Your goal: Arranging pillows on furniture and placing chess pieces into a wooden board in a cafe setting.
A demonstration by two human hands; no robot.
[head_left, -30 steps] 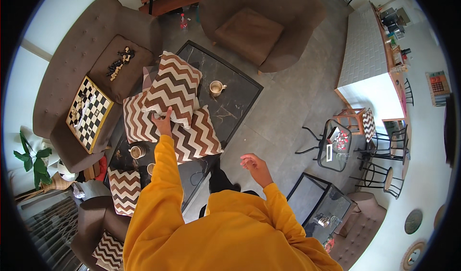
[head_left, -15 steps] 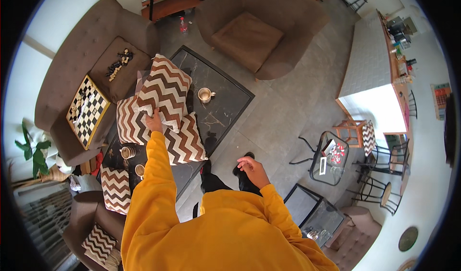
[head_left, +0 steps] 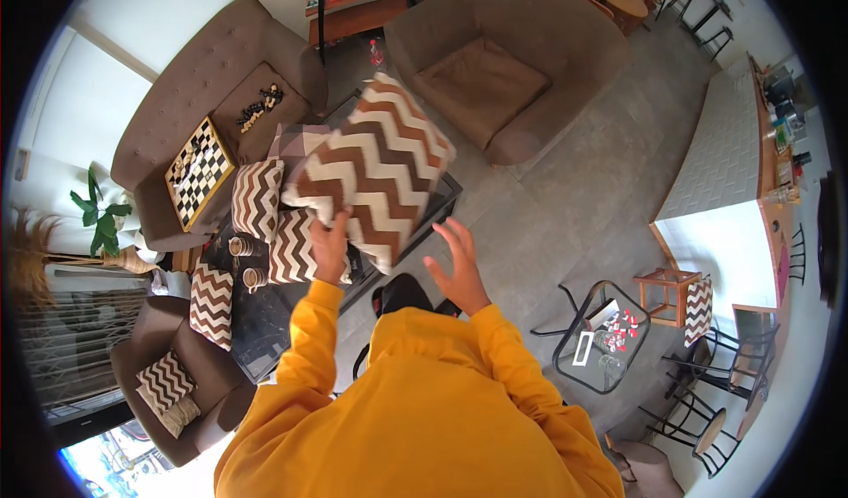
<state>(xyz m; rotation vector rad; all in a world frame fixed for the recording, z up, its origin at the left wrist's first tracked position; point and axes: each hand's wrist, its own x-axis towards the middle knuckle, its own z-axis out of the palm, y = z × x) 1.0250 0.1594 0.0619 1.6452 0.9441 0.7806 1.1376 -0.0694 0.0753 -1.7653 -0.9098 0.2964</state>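
Note:
A large cushion (head_left: 375,171) with brown, dark and cream zigzags is lifted above the low black table, tilted. My left hand (head_left: 330,244) grips it near its lower left side; part of the grip is hidden. Just off the cushion's lower right edge, my right hand (head_left: 458,270) is open with fingers spread, holding nothing. Two more zigzag cushions, one farther left (head_left: 258,199) and one nearer (head_left: 294,249), are on the table, partly behind the lifted one. Another zigzag cushion (head_left: 212,304) leans at the table's left end. Two cups stand by them, one (head_left: 239,246) behind the other (head_left: 255,278).
A brown sofa (head_left: 212,65) holds a chessboard (head_left: 200,174) and a pile of chess pieces (head_left: 261,108). A brown armchair (head_left: 565,65) stands beyond the table, with a bottle (head_left: 376,54) near it. Right of me is a small glass table (head_left: 609,363) with red-and-white pieces.
My left hand has raised the large cushion and carried it right, over where a cup showed. My right hand has come up beside it with fingers spread. The view has shifted.

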